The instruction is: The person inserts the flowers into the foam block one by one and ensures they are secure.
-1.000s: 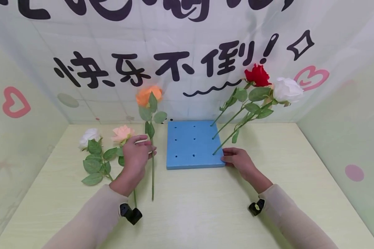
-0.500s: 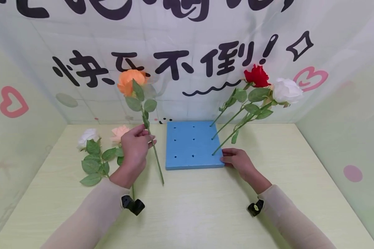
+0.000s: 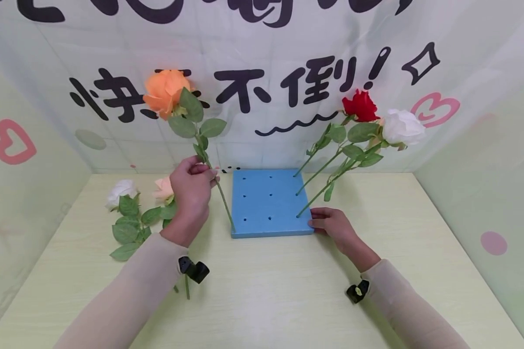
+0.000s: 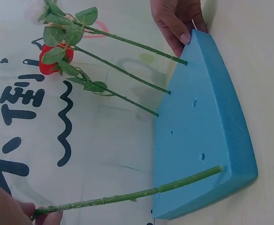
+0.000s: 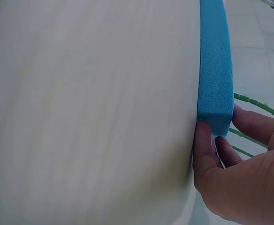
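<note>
"Fingers [image 3: 197, 169] of the left hand [image 3: 191, 191]: what have they got?"

"Nearly closed, they pinch an orange rose [image 3: 165, 94] by its stem [image 3: 225, 203]. From the hand, its bloom points to eleven o'clock; the stem's tip is at the eight-o'clock corner of a blue block [image 3: 257, 207]."

"Touching it?"

"I can't tell. From the left wrist, the tip overlaps the top face, near a hole."

"And the right hand [image 3: 338, 229]?"

"Bent round the block's four-o'clock corner, thumb and fingers pinching its edge."

"What stands in the block?"

"Three stems, in holes along its three-o'clock side, leaning toward roughly two o'clock. They carry a red rose [image 3: 361, 105], a white rose [image 3: 402, 127] and a pale third bloom, mostly hidden."

"Further out?"

"Toward nine o'clock, two roses lie on the desk [image 3: 262, 291]: a pink one [image 3: 163, 188] beside the left hand, a second white one [image 3: 122, 192] beyond it. At twelve hangs a pale backdrop [image 3: 262, 52] with black lettering."
</note>
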Tool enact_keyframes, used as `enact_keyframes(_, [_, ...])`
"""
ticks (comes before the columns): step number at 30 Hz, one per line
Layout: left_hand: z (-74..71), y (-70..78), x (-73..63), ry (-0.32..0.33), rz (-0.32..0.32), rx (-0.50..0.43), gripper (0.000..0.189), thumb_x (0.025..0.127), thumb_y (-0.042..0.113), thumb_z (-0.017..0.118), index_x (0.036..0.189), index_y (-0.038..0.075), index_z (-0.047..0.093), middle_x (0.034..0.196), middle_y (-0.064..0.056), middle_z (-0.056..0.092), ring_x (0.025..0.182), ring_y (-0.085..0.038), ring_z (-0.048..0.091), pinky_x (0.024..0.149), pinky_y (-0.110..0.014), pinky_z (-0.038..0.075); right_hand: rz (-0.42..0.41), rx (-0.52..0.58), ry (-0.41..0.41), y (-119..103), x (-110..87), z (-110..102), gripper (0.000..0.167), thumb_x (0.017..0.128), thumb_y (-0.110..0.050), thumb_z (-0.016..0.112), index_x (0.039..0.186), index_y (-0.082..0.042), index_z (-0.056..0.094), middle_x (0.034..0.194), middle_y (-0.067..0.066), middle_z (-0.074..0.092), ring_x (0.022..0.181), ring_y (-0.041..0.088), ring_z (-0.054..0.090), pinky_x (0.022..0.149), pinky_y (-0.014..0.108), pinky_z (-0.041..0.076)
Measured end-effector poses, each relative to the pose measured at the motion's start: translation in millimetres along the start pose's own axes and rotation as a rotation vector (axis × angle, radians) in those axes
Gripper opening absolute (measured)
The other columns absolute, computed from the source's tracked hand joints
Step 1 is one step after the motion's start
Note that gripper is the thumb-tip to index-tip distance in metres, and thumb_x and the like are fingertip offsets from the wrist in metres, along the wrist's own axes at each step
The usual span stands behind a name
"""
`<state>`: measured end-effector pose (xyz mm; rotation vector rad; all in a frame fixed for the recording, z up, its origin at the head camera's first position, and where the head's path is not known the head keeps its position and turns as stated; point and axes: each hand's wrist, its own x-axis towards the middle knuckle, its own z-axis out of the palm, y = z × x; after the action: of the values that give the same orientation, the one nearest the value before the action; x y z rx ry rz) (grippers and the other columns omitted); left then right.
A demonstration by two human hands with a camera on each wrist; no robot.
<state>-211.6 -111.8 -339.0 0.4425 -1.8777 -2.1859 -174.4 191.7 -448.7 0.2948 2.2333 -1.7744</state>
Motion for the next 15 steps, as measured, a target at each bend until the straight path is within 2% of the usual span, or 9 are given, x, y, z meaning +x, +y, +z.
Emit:
enact_keyframes(8, [16.4,3.8,6.2,0.083,0.096,-0.009,0.029,0.086,-0.009,0.064,0.111,0.006,0.065,0.083,-0.001,0.053,0.073,-0.013,0.058,0.070,-0.026,0.056,-0.011,0.001,-0.007,2.0,2.2,-0.6,0.047,0.093,-0.004,0.063,0.136,0.007,0.050,0.132,0.023,0.054,0.096,0.013,0.063,0.088,0.031,0.055])
enact_keyframes(15, [28.0,6.5,12.7,0.126,0.109,-0.095,0.029,0.086,-0.010,0.065,0.109,0.007,0.066,0.082,-0.001,0.054,0.074,-0.015,0.058,0.071,-0.028,0.056,-0.007,-0.003,-0.010,3.0,4.0,-2.2,0.046,0.093,-0.004,0.063,0.137,0.006,0.050,0.132,0.023,0.054,0.097,0.014,0.063,0.089,0.031,0.054])
